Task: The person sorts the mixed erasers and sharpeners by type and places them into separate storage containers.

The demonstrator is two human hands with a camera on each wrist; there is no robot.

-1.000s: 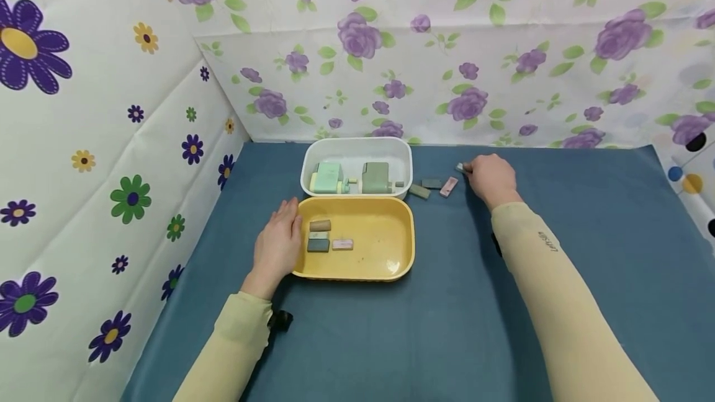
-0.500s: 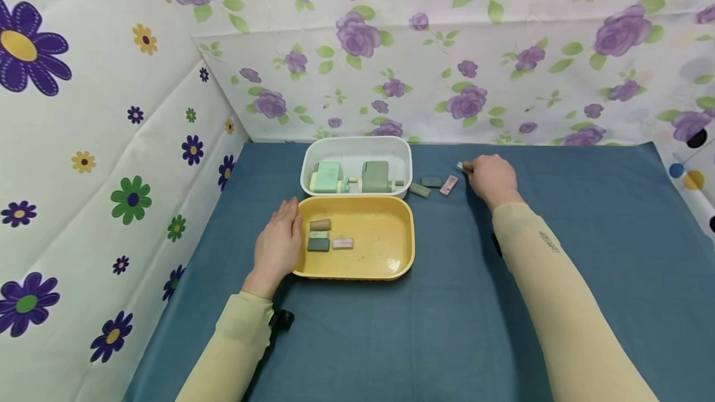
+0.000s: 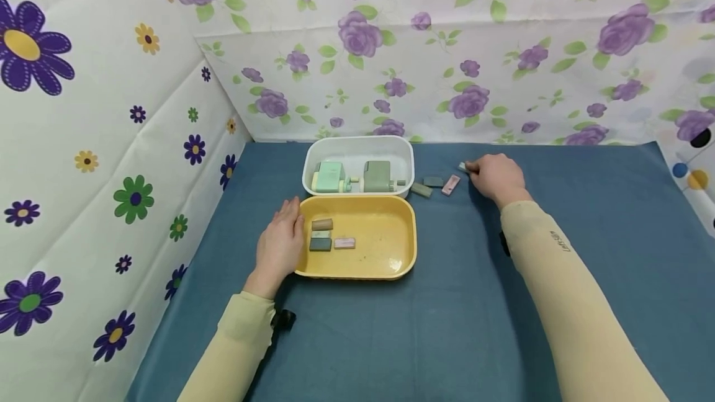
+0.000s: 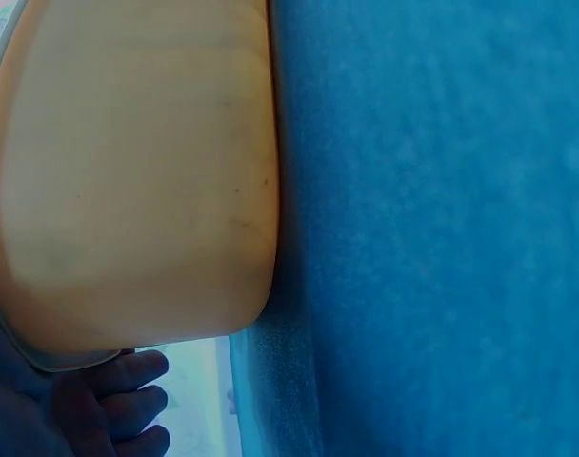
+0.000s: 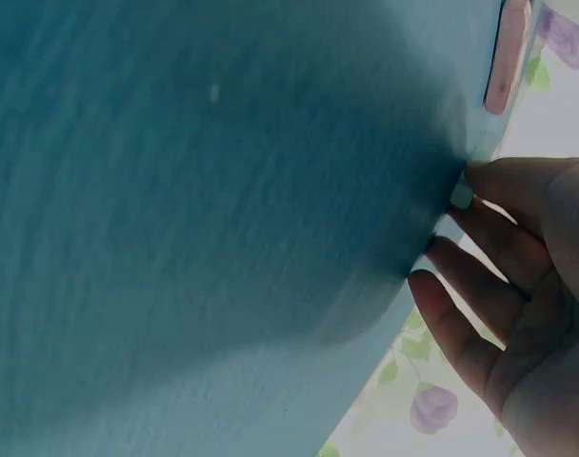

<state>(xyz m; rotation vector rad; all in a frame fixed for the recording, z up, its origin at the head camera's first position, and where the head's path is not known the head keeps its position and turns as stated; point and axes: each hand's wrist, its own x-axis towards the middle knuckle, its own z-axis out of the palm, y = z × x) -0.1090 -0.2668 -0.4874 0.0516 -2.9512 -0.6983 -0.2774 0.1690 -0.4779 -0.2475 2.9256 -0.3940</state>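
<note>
My right hand pinches a small pale green eraser between thumb and forefinger, down at the blue cloth. In the right wrist view the eraser shows only as a bit between the fingertips. My left hand rests along the left rim of the yellow tray, fingers extended. Inside that tray lie a tan eraser, a pale green eraser, a dark grey-green eraser and a pink eraser. The left wrist view shows the yellow tray's outer wall.
Behind the yellow tray stands a white tray with a mint pencil sharpener and a grey-green pencil sharpener. An olive eraser, a dark eraser and a pink eraser lie right of it. Flowered sheets rise behind and left.
</note>
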